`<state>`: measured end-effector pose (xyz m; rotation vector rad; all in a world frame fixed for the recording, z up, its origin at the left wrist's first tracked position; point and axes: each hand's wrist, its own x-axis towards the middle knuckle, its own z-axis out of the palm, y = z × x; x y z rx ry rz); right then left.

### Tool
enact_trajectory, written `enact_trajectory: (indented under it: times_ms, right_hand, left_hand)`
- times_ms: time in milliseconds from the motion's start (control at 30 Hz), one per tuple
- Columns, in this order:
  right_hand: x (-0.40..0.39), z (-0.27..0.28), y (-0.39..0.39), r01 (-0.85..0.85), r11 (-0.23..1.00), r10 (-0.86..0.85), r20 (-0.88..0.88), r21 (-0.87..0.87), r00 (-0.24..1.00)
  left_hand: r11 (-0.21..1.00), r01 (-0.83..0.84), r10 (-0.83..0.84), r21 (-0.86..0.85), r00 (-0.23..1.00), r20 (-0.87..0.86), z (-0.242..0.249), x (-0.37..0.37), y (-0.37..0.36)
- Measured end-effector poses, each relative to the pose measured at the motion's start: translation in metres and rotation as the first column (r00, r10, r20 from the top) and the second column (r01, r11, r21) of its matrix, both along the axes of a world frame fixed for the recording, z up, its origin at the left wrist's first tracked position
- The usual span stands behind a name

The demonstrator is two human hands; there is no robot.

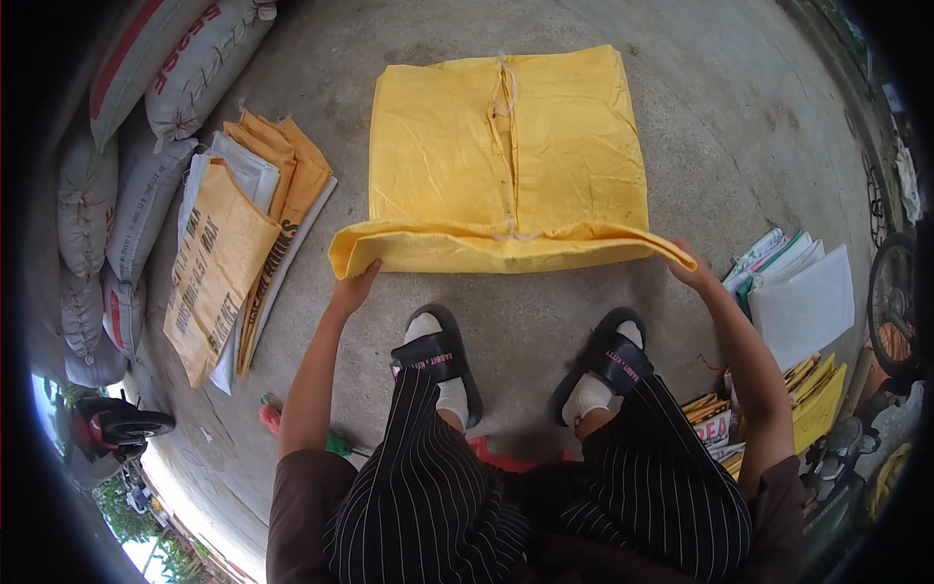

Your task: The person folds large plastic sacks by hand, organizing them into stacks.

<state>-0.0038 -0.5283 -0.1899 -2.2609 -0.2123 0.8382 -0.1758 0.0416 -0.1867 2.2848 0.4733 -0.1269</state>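
A yellow woven sack [572,136] lies flat on the concrete in front of my feet, with a seam and loose strings down its middle. Its near edge is lifted and folded up in a long band. At the left end of that band, my left hand [358,286] grips the edge, thumb on the near side. My right hand [693,269] holds the right end of the same band, its fingers partly hidden by the sack.
Filled sacks [146,209] are piled at the left, beside a stack of folded sacks [222,263]. White folded sacks [806,304] and yellow ones [819,399] lie at the right. A motorbike wheel [136,425] shows at the lower left. My sandalled feet stand near the sack.
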Motion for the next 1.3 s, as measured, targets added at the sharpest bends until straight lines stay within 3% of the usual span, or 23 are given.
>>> enact_trajectory:
  times_ms: [33,100,200,267,300,367,400,467,500,567,667,733,800,833,900,967,1067,1133,1200,1300]
  right_hand:
    - [0.005,0.005,0.005,0.061,0.998,-0.061,-0.03,0.004,0.998]
    - [0.016,0.011,0.008,0.056,0.998,-0.056,-0.099,-0.006,0.993]
    - [0.03,0.004,0.014,0.132,0.991,-0.136,-0.132,-0.038,0.982]
    - [0.036,0.0,0.02,0.148,0.962,-0.18,-0.125,-0.228,0.976]
    - [0.036,0.0,0.023,0.147,0.963,-0.178,-0.126,-0.227,0.976]
    - [0.036,0.002,0.026,0.016,0.954,-0.103,-0.275,-0.301,0.956]
    - [0.034,-0.007,0.025,0.014,0.953,-0.102,-0.278,-0.302,0.955]
    - [0.027,-0.031,0.017,-0.203,0.876,0.077,-0.289,-0.437,0.954]
    - [0.022,-0.028,0.022,-0.204,0.876,0.078,-0.289,-0.437,0.954]
    - [0.008,-0.014,0.036,0.038,0.806,-0.216,-0.233,-0.591,0.948]
    - [-0.008,-0.014,0.032,0.041,0.806,-0.195,-0.2,-0.591,0.96]
    - [-0.026,0.007,0.034,0.042,0.829,-0.211,-0.242,-0.558,0.947]
    - [-0.047,0.019,0.036,0.045,0.847,-0.224,-0.278,-0.529,0.934]
    - [-0.061,0.021,0.035,-0.02,0.838,-0.196,-0.336,-0.545,0.921]
    - [-0.074,0.015,0.03,-0.094,0.825,-0.165,-0.397,-0.557,0.903]
    - [-0.079,0.001,0.017,-0.157,0.666,0.122,-0.101,-0.729,0.987]
    - [-0.032,0.047,0.037,-0.21,0.621,0.059,-0.222,-0.755,0.973]
    - [-0.006,0.027,0.021,0.066,0.924,-0.049,0.054,-0.377,0.997]
    - [0.031,0.011,0.027,0.258,0.935,-0.255,0.045,-0.245,0.966]
    - [0.063,0.021,0.051,0.159,0.933,-0.183,-0.047,-0.322,0.982]
  left_hand:
    - [1.0,-0.002,0.002,0.001,1.0,0.002,0.008,0.01,0.002]
    - [0.996,-0.013,0.051,0.09,0.901,-0.431,0.017,0.029,0.007]
    - [0.996,-0.027,0.057,0.085,0.925,-0.377,-0.002,0.031,0.016]
    - [0.993,-0.043,0.078,0.106,0.93,-0.36,-0.009,0.032,0.016]
    - [0.987,-0.05,0.103,0.151,0.923,-0.371,-0.012,0.032,0.016]
    - [0.979,-0.057,0.13,0.196,0.915,-0.382,-0.016,0.03,0.016]
    - [0.976,-0.043,0.13,0.214,0.903,-0.409,-0.014,0.029,0.013]
    - [0.973,-0.031,0.131,0.231,0.891,-0.435,-0.011,0.025,0.007]
    - [0.971,-0.006,0.115,0.24,0.89,-0.441,-0.009,0.023,0.004]
    - [0.968,0.019,0.095,0.25,0.893,-0.44,-0.007,0.019,0.001]
    - [0.973,0.036,0.068,0.229,0.901,-0.428,-0.012,0.004,0.002]
    - [0.957,-0.291,0.224,-0.013,0.765,-0.604,-0.021,-0.018,0.002]
    - [0.989,0.008,0.077,0.146,0.815,-0.574,-0.045,-0.05,0.01]
    - [0.99,0.008,0.076,0.143,0.819,-0.569,-0.04,-0.059,0.002]
    - [0.951,0.037,0.131,0.306,0.851,-0.508,-0.028,-0.072,-0.015]
    - [0.941,-0.01,0.181,0.337,0.858,-0.48,-0.016,-0.067,-0.025]
    - [0.874,0.013,0.236,0.486,0.863,-0.447,0.027,-0.025,-0.041]
    - [0.924,0.076,0.02,0.375,0.969,-0.246,0.005,0.003,-0.015]
    - [0.988,-0.152,0.149,-0.008,0.975,-0.165,0.012,0.059,-0.016]
    - [0.98,-0.196,0.178,-0.039,0.943,-0.281,-0.001,0.12,-0.006]
